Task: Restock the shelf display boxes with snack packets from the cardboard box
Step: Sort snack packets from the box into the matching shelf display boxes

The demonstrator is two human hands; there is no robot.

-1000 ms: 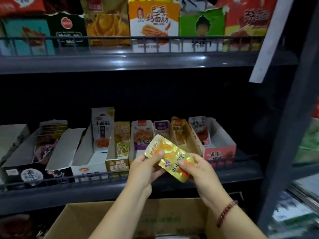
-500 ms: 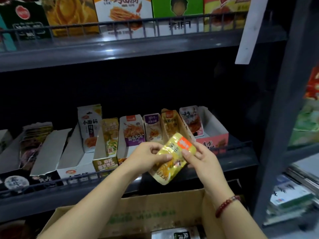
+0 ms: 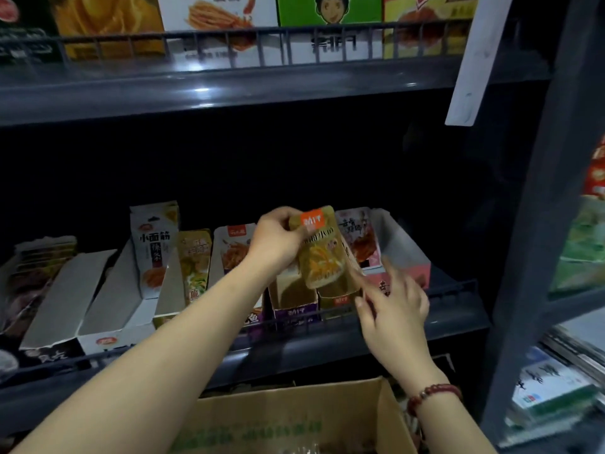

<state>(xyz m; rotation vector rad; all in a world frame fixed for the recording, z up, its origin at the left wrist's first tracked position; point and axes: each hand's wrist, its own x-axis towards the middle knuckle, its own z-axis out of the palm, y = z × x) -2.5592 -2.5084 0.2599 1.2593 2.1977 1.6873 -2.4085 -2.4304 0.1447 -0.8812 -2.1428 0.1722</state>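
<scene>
Left hand (image 3: 278, 244) holds snack packet (image 3: 322, 253) upright, orange end up

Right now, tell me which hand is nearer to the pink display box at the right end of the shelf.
Right. The right hand hovers open just in front of the pink display box, overlapping its front edge. The left hand is farther left, gripping the yellow snack packet by its top.

packet in my left hand (image 3: 319, 249): olive-gold, orange top label | my right wrist bracelet (image 3: 432, 393): dark red beads | purple-fronted display box (image 3: 294, 309) | pink box (image 3: 406, 273) far right | cardboard box (image 3: 294, 421): brown, green print
</scene>
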